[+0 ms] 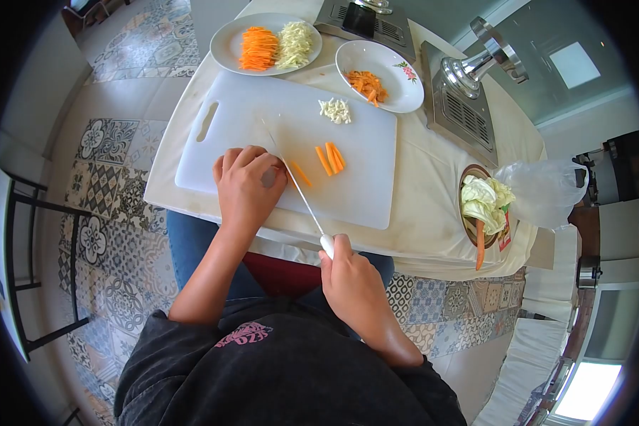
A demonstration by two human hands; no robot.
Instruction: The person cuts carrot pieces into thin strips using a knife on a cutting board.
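My right hand (pixel 353 280) is closed round the white handle of a knife (pixel 302 193), whose long thin blade points away from me over the white cutting board (pixel 220 106). Beside the blade's left face, my left hand (pixel 247 186) presses down on the board with curled fingers; whatever lies under them is hidden. A thin carrot strip (pixel 302 175) rests just right of the blade. Farther right are several carrot sticks (pixel 330 159) in a small group. Near the board's far edge sits a little pile of chopped white pieces (pixel 335 111).
A plate (pixel 224 44) at the back carries shredded carrot (pixel 258 48) and pale green shreds (pixel 294 45). Another plate (pixel 405 96) holds carrot peelings (pixel 367 86). Stoves (pixel 461 117) stand behind. At right are a bowl with cabbage (pixel 484 202) and carrot (pixel 480 245), and a plastic bag (pixel 547 188).
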